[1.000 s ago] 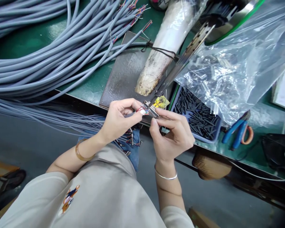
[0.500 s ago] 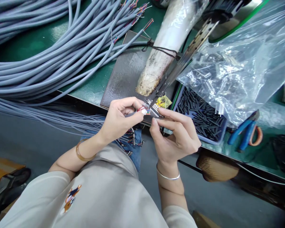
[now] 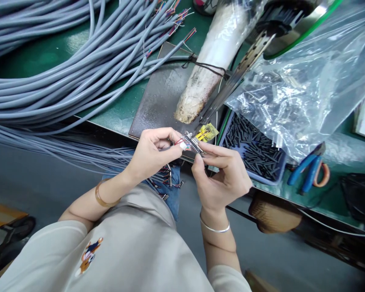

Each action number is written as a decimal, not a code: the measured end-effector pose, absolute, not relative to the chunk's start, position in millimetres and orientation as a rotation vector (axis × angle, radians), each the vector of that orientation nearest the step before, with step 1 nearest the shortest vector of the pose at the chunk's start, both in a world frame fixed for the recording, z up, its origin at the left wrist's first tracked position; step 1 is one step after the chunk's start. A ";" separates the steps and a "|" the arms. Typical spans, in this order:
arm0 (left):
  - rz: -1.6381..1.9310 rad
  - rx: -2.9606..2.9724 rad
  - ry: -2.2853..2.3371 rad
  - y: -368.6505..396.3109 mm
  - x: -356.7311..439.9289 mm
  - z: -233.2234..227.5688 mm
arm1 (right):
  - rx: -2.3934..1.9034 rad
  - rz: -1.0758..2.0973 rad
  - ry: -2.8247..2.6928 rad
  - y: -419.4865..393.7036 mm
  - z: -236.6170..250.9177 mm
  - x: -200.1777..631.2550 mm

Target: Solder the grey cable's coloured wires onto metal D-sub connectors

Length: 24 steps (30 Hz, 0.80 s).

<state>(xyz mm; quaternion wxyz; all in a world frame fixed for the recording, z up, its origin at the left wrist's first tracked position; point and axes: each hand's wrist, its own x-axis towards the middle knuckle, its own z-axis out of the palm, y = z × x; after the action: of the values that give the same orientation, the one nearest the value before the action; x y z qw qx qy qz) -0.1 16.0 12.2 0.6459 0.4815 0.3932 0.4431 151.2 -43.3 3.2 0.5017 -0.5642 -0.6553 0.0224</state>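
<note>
Closest to me, my left hand (image 3: 152, 152) pinches the stripped end of a grey cable (image 3: 165, 147), its coloured wires (image 3: 180, 141) fanned out at the fingertips. My right hand (image 3: 222, 174) is clamped on a small metal connector (image 3: 194, 144), thumb and forefinger around it, its pin row touching those wire ends. Both sit just off the near edge of the green tabletop (image 3: 115, 111). Just beyond them, a dark metal plate (image 3: 161, 97) lies on the tabletop with a wrapped soldering-iron handle (image 3: 207, 69) angled down over it. To the right, a blue tray of black sleeves (image 3: 252, 148), then blue-handled pliers (image 3: 307, 168). A clear plastic bag (image 3: 307, 85) spreads over that side. Farthest back on the left, a mass of grey cables (image 3: 63, 61).
</note>
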 end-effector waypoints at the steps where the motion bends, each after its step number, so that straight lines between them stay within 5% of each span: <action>1: 1.017 1.104 0.899 15.9 0.1 12.3 | -1.367 0.063 -1.583 -43.2 4.0 151.1; 24: 1.129 1.364 1.075 11.7 7.5 21.6 | -1.376 -0.030 -1.648 -38.7 8.2 150.3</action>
<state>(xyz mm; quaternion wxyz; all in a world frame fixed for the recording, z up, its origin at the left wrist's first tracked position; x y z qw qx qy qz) 7.5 11.7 21.6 0.5099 0.5664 0.4465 0.4688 150.3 -38.7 8.2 0.4769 -0.5634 -0.6745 -0.0121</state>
